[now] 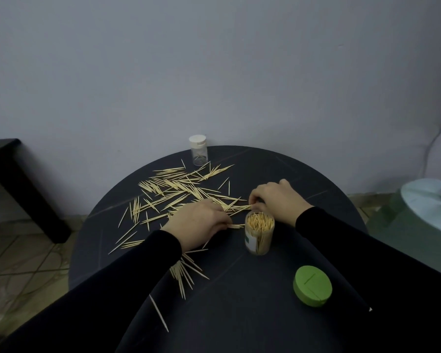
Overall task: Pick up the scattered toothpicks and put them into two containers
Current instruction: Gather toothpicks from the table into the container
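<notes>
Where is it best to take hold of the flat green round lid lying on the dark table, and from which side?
Grip the green round lid across its side rim, coming from above. It lies flat on the dark round table with bare surface around it, so thumb and fingers should fit on opposite edges.

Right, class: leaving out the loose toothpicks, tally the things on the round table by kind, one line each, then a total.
Jars: 2, one open, one capped
Loose green lid: 1
Hands: 2, left, right
Total: 5
</notes>
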